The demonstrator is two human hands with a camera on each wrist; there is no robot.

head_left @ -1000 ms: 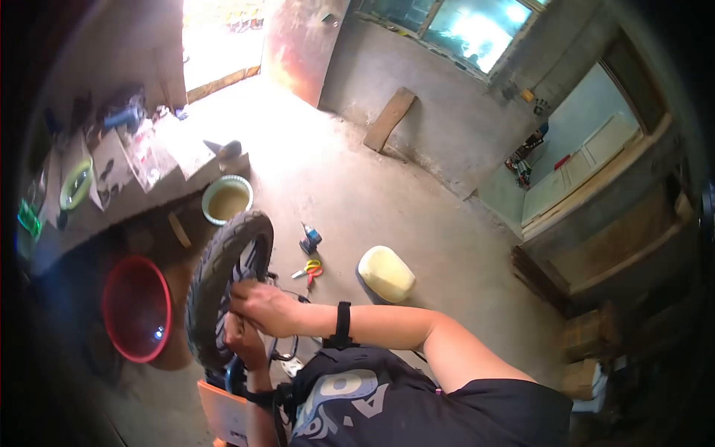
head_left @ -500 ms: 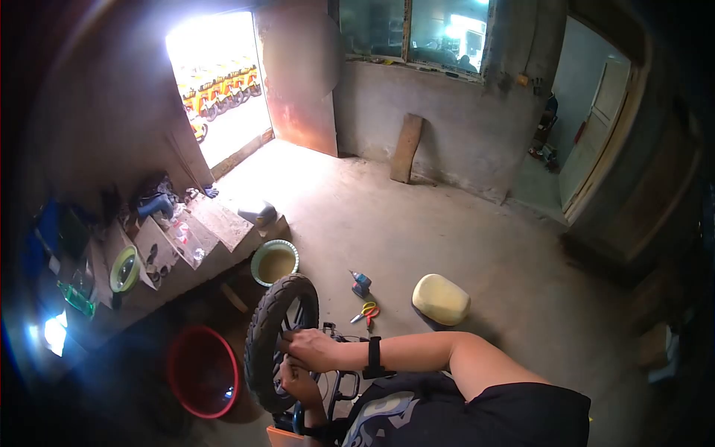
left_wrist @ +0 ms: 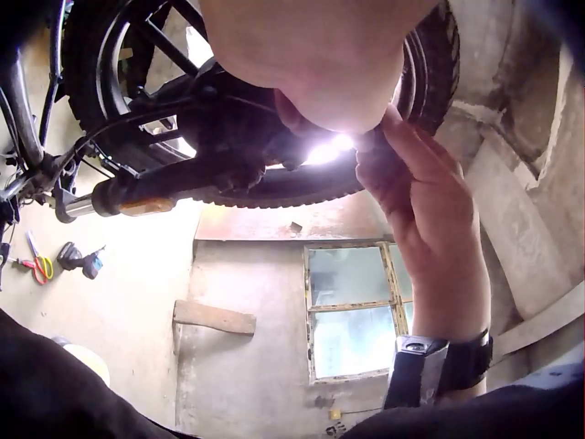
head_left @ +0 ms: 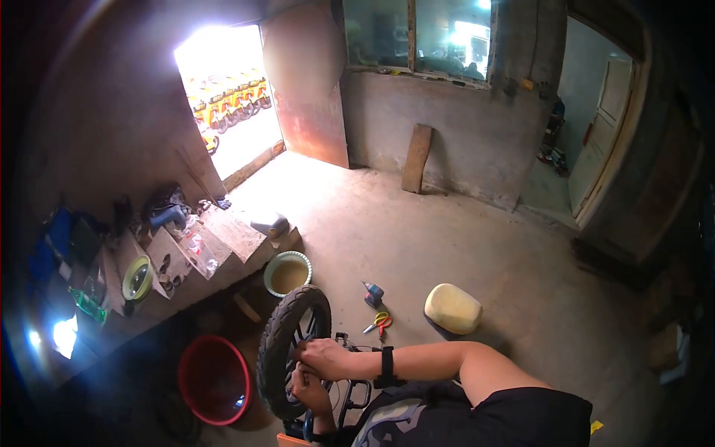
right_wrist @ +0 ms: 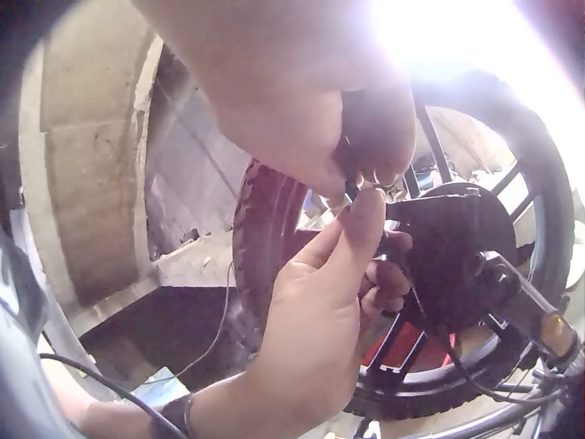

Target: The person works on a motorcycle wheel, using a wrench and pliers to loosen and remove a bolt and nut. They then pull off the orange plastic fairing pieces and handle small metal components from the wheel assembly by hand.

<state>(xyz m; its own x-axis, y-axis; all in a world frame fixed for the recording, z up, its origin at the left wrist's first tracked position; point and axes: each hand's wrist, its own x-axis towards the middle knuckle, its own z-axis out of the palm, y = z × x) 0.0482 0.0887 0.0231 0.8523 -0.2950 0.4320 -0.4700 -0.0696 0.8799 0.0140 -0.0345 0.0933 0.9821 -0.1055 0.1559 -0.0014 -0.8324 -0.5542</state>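
A black bicycle-type wheel [head_left: 272, 350] with a treaded tyre stands upright in front of me, fixed to a dark frame [head_left: 357, 395]. Both hands meet beside its hub [right_wrist: 494, 229]. My right hand [head_left: 325, 359] comes from above, fingertips pinching a small part that the fingers mostly hide. Just below it, my left hand [head_left: 309, 391] has its thumb [right_wrist: 363, 224] and fingers curled on the same spot, thumb tip close under the right fingertips. What the small part is I cannot tell. A thin dark cable [right_wrist: 425, 315] runs down near the left fingers.
Scissors [head_left: 381, 322] and a cordless drill [head_left: 373, 293] lie on the floor beyond the wheel, with a cream-coloured seat-like object [head_left: 453, 308] to their right. A red basin [head_left: 186, 387] and a pale basin of murky water [head_left: 269, 277] stand left. A cluttered ledge [head_left: 234, 238] runs along the left wall.
The head view has tilted and swung, so the wheel and hands appear further right and lower. Both hands stay together at the hub, their grip much the same.
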